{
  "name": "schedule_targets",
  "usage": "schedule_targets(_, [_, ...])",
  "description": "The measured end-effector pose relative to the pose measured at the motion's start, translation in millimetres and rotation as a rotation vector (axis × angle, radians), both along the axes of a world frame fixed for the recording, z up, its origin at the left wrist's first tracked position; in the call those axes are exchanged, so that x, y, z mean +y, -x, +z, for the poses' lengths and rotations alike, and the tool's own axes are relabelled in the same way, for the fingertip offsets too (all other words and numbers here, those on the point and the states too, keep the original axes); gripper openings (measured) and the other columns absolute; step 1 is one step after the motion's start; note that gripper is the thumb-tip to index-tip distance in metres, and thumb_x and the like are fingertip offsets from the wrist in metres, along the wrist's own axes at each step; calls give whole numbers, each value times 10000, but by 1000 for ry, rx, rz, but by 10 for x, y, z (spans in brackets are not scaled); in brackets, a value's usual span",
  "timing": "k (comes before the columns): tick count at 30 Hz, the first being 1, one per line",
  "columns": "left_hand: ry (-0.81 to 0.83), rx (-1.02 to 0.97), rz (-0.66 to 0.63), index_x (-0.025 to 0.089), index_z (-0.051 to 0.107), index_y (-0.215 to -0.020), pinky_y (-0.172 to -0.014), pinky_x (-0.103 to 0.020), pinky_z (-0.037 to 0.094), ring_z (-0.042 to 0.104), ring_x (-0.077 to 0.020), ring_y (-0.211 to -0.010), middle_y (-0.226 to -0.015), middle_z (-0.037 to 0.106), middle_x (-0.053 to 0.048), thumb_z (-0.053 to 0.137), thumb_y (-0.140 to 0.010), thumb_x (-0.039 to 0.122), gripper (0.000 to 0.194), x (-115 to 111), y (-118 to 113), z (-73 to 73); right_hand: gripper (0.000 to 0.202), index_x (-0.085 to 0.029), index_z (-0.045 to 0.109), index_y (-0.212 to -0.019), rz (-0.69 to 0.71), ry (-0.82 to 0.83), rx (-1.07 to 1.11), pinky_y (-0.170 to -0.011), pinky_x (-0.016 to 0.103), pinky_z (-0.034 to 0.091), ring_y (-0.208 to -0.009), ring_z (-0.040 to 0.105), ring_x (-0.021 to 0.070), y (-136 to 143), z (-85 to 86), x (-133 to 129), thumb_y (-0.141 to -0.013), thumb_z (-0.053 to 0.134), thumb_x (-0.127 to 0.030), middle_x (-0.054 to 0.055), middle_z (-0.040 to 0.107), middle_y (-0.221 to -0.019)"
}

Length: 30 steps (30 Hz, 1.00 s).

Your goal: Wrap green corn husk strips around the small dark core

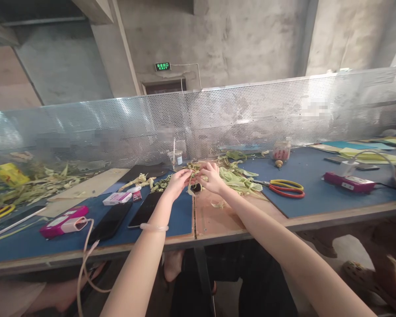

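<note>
Two bare hands, the left hand (177,182) and the right hand (211,178), nearly meet left of the scissors (287,189), fingers half curled at a pale leaf strip (191,188); I can't tell whether either pinches it. Green leaves (239,179) lie between the right hand and those scissors.

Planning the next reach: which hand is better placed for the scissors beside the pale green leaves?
Probably the right hand: the scissors lie on its side, just past the leaves. The left hand is farther off, with the right hand between.
</note>
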State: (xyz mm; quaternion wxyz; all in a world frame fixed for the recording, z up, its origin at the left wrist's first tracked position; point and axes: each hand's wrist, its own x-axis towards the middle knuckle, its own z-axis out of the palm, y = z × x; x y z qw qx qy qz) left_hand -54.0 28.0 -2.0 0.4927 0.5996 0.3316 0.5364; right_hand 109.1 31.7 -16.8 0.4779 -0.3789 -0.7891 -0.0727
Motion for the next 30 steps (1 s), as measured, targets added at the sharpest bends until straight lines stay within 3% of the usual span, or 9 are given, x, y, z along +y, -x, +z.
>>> schedule_targets(9, [-52, 26, -25, 121, 586, -976, -698, -331, 516, 607, -150, -798, -936, 621, -44, 550, -846, 237, 178, 51, 57, -25, 138, -212, 646, -794, -18, 68, -36, -849, 419, 335, -1008, 393, 249, 5, -19, 51, -830, 525, -269, 64, 540, -1055])
schedule_targets(19, [-75, -3, 26, 120, 587, -963, -685, -323, 516, 605, -146, -785, -927, 619, -42, 546, -848, 247, 176, 111, 99, -50, 197, -162, 576, -982, -99, 63, -70, -865, 411, 404, -1005, 505, 202, 9, -72, 152, -868, 511, -309, 63, 540, -1110])
schedule_targets(26, [-67, -82, 82, 121, 582, -976, -690, -328, 517, 608, -148, -789, -943, 620, -47, 540, -852, 258, 190, 135, 93, -35, 140, -186, 567, -927, -150, -2, 3, -818, 418, 358, -980, 436, 245, -44, -42, 94, -858, 484, -275, 86, 513, -1090])
schedule_targets(30, [-67, -114, 83, 121, 584, -976, -707, -339, 517, 612, -153, -807, -946, 624, -50, 530, -858, 274, 201, 99, 60, -16, 226, -201, 589, -845, -117, -36, -20, -824, 405, 311, -943, 409, 256, 8, 4, -38, -867, 452, -379, 91, 545, -960])
